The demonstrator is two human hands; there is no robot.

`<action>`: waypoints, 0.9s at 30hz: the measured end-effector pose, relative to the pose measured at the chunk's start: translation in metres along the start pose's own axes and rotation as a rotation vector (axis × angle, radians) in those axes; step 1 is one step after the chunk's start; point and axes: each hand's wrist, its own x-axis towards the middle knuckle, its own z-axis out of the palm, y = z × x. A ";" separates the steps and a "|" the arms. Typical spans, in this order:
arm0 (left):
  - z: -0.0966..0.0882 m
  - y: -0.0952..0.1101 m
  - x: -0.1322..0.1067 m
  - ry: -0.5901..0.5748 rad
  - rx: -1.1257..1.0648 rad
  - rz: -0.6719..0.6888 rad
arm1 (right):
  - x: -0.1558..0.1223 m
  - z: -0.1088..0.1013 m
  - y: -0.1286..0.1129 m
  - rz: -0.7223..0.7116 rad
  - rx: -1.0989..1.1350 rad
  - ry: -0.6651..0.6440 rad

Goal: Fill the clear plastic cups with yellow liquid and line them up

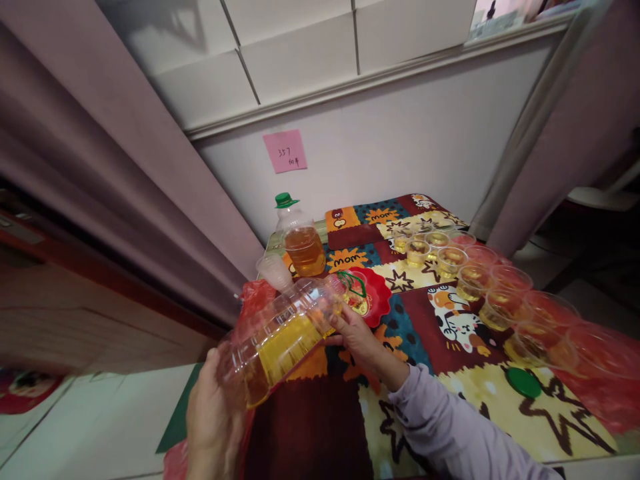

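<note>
A large clear plastic oil bottle [280, 337], partly filled with yellow oil, lies tilted with its neck toward a red dish [375, 293]. My left hand [210, 413] is wrapped around the bottle's base at the lower left. My right hand [357, 337] grips it near the neck, just beside the red dish. A green handle loop [353, 281] hangs at the bottle's mouth over the dish.
Several small clear cups of oil [450, 261] stand in rows across the patterned tablecloth [440, 373]. A smaller green-capped bottle [300, 240] stands at the back. A loose green cap [523, 383] lies at the right. A pink note [285, 151] sticks to the wall.
</note>
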 end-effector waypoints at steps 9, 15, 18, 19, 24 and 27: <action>0.001 0.000 -0.001 0.021 -0.021 0.026 | -0.001 0.002 -0.002 0.002 -0.009 0.004; -0.002 0.000 0.000 -0.005 -0.001 0.033 | -0.001 0.001 -0.001 0.000 -0.008 0.000; 0.002 0.002 -0.004 0.017 -0.007 0.016 | -0.001 0.001 -0.002 -0.001 -0.008 0.002; 0.003 0.003 -0.005 0.029 -0.009 0.013 | -0.001 0.001 -0.002 0.000 -0.009 0.005; 0.006 0.005 -0.009 0.034 -0.003 0.012 | -0.002 0.002 -0.003 -0.003 -0.003 -0.009; 0.004 0.005 -0.008 0.017 0.015 0.020 | -0.001 0.002 -0.002 0.004 -0.002 -0.007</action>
